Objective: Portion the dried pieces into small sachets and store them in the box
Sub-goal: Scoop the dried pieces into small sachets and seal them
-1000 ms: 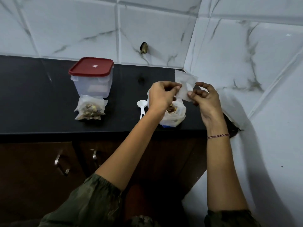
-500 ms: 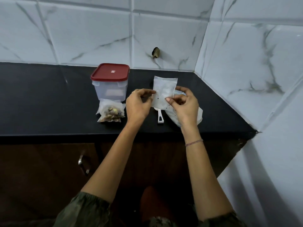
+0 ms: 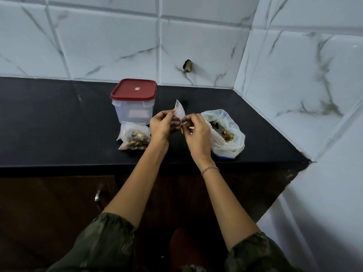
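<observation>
Above the countertop (image 3: 59,124), left hand (image 3: 162,125) and right hand (image 3: 196,132) are pinching an empty sachet (image 3: 179,112), between lidded box (image 3: 133,110) and open bag of dried pieces (image 3: 225,148). Risk: thin film slipping from fingertips.

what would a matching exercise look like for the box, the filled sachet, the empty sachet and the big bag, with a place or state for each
Things
1. box
2. filled sachet
3. empty sachet
4. big bag

Places or states
A. pinched between the left hand and the right hand
B. open at the top, on the counter right of the hands
C. closed by a red lid
D. lying just in front of the box

Pairs: 1-C, 2-D, 3-A, 4-B
</observation>
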`<state>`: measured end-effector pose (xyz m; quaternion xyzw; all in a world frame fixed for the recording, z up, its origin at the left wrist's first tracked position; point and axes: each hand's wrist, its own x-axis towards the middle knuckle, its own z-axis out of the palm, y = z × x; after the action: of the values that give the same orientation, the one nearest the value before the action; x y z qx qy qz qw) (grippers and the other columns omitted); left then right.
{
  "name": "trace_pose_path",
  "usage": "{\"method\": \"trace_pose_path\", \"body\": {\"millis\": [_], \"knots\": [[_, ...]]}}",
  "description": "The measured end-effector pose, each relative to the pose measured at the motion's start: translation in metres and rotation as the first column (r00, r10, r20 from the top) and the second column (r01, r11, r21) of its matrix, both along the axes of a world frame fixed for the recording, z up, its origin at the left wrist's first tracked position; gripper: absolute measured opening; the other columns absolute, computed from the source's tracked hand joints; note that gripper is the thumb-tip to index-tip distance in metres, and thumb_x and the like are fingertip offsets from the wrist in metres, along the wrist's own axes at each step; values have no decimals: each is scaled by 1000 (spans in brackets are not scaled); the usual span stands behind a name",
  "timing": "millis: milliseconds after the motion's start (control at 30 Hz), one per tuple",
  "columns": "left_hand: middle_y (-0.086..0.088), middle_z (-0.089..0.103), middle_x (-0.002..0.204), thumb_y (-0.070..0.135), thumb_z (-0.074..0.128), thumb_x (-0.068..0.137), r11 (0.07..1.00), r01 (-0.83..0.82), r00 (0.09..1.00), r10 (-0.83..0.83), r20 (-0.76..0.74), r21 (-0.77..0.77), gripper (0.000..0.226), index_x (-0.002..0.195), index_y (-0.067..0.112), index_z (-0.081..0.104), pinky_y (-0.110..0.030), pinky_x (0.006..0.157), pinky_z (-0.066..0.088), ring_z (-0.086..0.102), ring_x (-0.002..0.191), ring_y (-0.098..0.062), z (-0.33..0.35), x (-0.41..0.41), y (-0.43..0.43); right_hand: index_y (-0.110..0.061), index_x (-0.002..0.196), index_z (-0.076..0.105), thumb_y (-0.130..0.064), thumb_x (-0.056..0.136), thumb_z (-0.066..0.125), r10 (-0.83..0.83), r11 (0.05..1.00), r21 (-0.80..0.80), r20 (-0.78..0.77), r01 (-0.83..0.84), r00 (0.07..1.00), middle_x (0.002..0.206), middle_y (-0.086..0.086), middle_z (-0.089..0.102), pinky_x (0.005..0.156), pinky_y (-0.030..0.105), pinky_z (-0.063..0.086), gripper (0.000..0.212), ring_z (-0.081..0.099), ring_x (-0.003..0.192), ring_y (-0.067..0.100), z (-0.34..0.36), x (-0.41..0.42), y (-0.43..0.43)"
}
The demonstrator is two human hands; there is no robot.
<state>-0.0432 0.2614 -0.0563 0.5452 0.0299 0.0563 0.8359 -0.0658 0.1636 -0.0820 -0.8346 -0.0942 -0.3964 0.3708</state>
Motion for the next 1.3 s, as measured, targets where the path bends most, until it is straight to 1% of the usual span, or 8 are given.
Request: {"method": "trace_pose_path", "body": {"millis": [167, 367, 600, 767, 1000, 1133, 1200, 1300], "knots": [[-1, 58, 61, 1, 57, 91, 995, -63, 993, 54, 104, 82, 16, 79, 11, 61, -14, 44, 42, 54, 45, 0, -8, 7, 1, -11, 104, 58, -6, 86, 63, 32, 999, 37, -47, -31, 998, 97, 2, 63, 74, 23, 54, 19, 61, 85, 10, -1, 10, 1], [-4, 65, 74, 6, 65, 87, 954, -182, 961, 122, 247, 237, 12, 80, 15, 62, -24, 61, 55, 64, 65, -9, -21, 18, -1, -9, 106, 60, -15, 96, 47, -92, 996, 16, 148, 90, 985, 103, 4, 58, 78, 15, 40, 17, 52, 94, 12, 3, 18, 5], [3, 66, 78, 7, 69, 84, 875, -303, 908, 145, 393, 378, 8, 85, 13, 64, -25, 73, 56, 66, 75, -10, -22, 21, -3, -6, 113, 54, -18, 93, 54, -36, 999, -5, 130, 37, 991, 104, 7, 53, 79, 26, 49, 23, 52, 95, 18, 3, 29, 11], [0, 69, 85, 10, 70, 84, 838, -328, 884, 109, 454, 436, 12, 96, 15, 68, -38, 76, 59, 68, 81, -15, -32, 24, -4, -3, 115, 47, -9, 92, 57, 30, 980, 192, 68, -43, 997, 99, 3, 55, 76, 21, 50, 25, 58, 88, 12, 1, 28, 8], [-1, 68, 79, 10, 69, 79, 739, -502, 811, 221, 542, 450, 15, 93, 16, 71, -35, 73, 56, 64, 72, -12, -32, 23, -3, -4, 91, 66, 10, 83, 55, -62, 996, 66, 110, 55, 992, 93, 9, 54, 70, 1, 37, 19, 48, 77, 3, 0, 26, 4], [3, 66, 74, 10, 69, 76, 698, -554, 774, 230, 590, 454, 21, 96, 16, 70, -30, 68, 54, 60, 66, -9, -30, 18, -5, -3, 106, 64, 2, 89, 51, -98, 995, -11, -7, 98, 995, 106, 11, 52, 75, 11, 35, 23, 47, 85, 9, -1, 23, 7], [5, 62, 68, 9, 69, 73, 681, -574, 750, 213, 627, 455, 27, 99, 16, 69, -25, 64, 51, 56, 62, -8, -28, 14, -6, -8, 102, 57, -10, 94, 46, -52, 995, 86, -58, 57, 997, 101, 10, 53, 72, 21, 37, 13, 50, 82, 15, 2, 21, 9], [5, 57, 63, 11, 69, 71, 673, -595, 690, 148, 709, 439, 31, 102, 16, 66, -22, 60, 47, 54, 58, -8, -25, 7, -6, -17, 96, 48, -30, 96, 41, -144, 990, 14, 12, 143, 990, 89, 6, 57, 66, 28, 37, 15, 53, 80, 18, 3, 21, 9]]}}
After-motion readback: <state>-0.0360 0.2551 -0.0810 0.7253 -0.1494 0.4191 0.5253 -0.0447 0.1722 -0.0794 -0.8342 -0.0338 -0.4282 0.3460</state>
